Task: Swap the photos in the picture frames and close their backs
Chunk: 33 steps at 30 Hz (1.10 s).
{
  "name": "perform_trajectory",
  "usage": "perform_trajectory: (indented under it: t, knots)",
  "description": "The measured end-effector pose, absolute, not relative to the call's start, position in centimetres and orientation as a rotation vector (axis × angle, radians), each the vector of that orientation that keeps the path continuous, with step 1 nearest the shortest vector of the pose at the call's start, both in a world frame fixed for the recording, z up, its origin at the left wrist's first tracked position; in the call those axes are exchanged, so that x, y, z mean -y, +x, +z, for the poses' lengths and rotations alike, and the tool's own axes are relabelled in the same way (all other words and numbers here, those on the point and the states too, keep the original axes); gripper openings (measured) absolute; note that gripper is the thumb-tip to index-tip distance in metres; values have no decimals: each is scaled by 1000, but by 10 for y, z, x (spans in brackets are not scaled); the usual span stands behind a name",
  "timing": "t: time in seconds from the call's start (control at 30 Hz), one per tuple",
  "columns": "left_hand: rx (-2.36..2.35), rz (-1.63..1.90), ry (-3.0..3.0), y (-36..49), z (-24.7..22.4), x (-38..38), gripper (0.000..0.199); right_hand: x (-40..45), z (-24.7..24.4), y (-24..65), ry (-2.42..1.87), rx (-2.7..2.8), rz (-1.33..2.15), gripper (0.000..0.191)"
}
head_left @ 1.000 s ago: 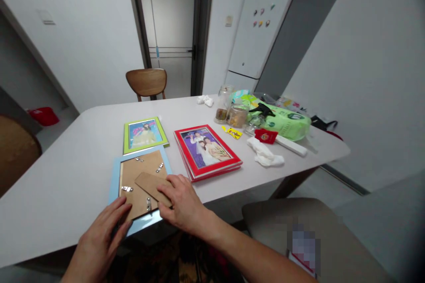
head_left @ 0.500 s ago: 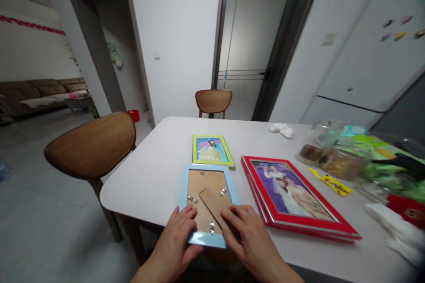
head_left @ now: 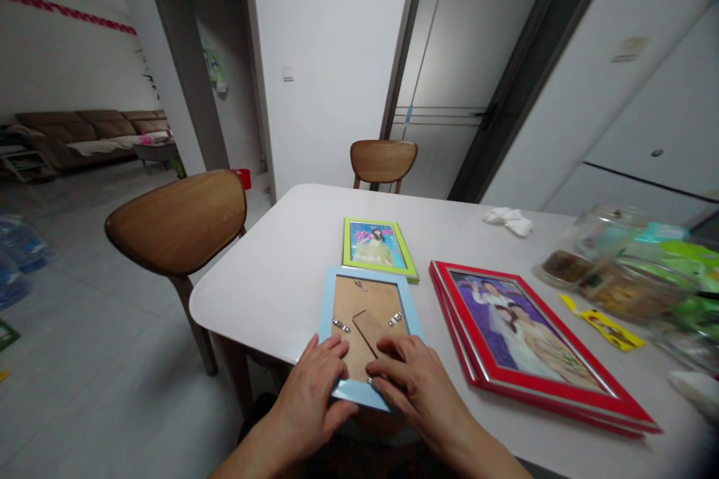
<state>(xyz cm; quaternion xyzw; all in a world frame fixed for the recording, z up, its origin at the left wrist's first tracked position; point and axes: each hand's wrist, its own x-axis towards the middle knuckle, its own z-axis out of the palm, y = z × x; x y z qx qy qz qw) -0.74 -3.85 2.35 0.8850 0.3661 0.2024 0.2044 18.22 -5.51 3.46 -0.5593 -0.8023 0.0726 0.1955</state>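
Note:
A light blue picture frame point(head_left: 331, 292) lies face down at the table's near edge, its brown backing board point(head_left: 353, 299) and small metal clips showing. My left hand point(head_left: 314, 385) holds its lower left corner, fingers resting on the board and thumb at the front edge. On the lower right, my right hand point(head_left: 413, 385) has its fingers bent and drawn together at the bottom metal clip point(head_left: 369, 380), which they mostly cover. A brown stand flap point(head_left: 368, 322) lies folded on the board, partly under the right fingers.
Behind the blue frame lies a green picture frame point(head_left: 410, 262). Stacked red picture frames point(head_left: 483, 359) are to the right, with a yellow wrapper point(head_left: 612, 329), glass jars point(head_left: 634, 288) and crumpled tissue point(head_left: 508, 221) beyond. A wooden chair point(head_left: 180, 221) stands at left.
My right hand has shifted from the stand flap toward the bottom clip, its fingers now bent over it. My left hand stays on the frame's corner. The camera view has turned slightly.

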Motion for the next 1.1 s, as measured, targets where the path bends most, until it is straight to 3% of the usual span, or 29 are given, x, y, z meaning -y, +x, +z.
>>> perform_trajectory:
  t: [0.5, 0.7, 1.1]
  knots:
    - [-1025, 506, 2457, -9, 24, 38, 23, 56, 39, 188, -1338, 2346, 263, 23]
    - [-1018, 553, 2451, -10, 18, 37, 23, 25, 24, 214, -1773, 2055, -63, 31]
    - [-1012, 584, 2413, -10, 22, 40, 24, 25, 27, 216, -1901, 2077, 0, 28]
